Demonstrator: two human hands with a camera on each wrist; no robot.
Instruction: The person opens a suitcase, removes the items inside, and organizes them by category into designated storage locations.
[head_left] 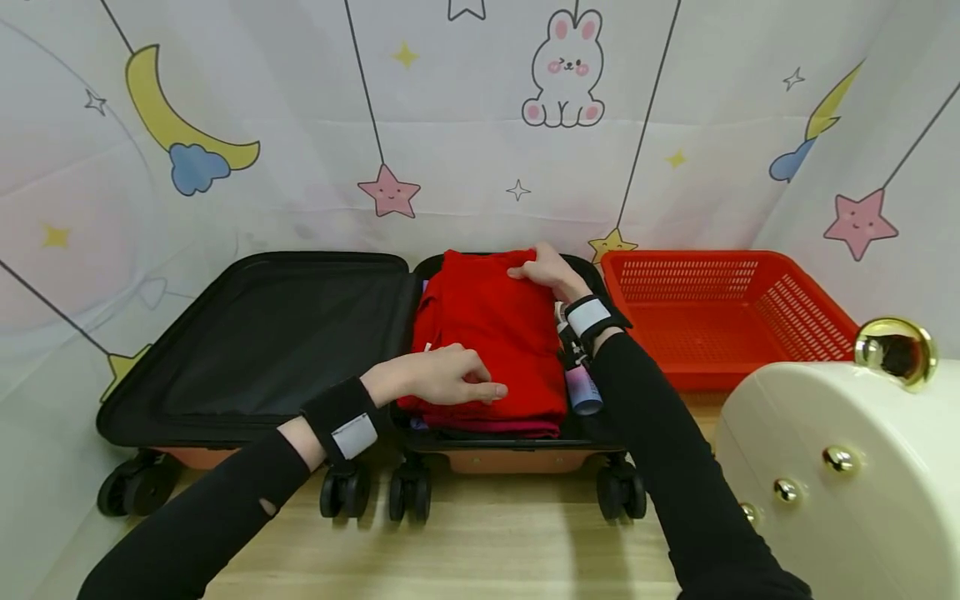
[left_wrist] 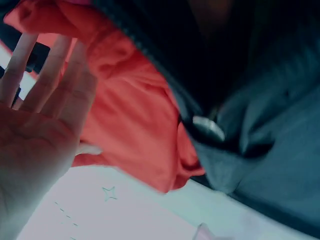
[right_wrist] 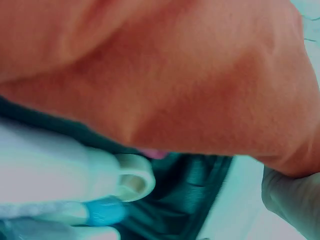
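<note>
A folded red garment [head_left: 491, 333] lies on the right half of an open suitcase [head_left: 292, 342]. My right hand [head_left: 551, 271] holds the garment's far right corner, its thumb on top. In the right wrist view the cloth [right_wrist: 190, 85] fills the upper part and part of my right hand [right_wrist: 295, 200] shows at its lower right edge; the fingers are mostly hidden. Over the near left part of the garment is my left hand [head_left: 446, 375], its fingers loosely extended. Seen from the left wrist, my left hand [left_wrist: 50, 110] has nearly straight fingers beside the red cloth [left_wrist: 135, 120].
Bottles, one of them purple and blue [head_left: 583, 390], lie along the garment's right side inside the suitcase. A red plastic basket [head_left: 690, 333] stands to the right. Nearer on the right is a white rounded piece [head_left: 847, 450] with gold knobs. A patterned curtain [head_left: 465, 108] hangs behind.
</note>
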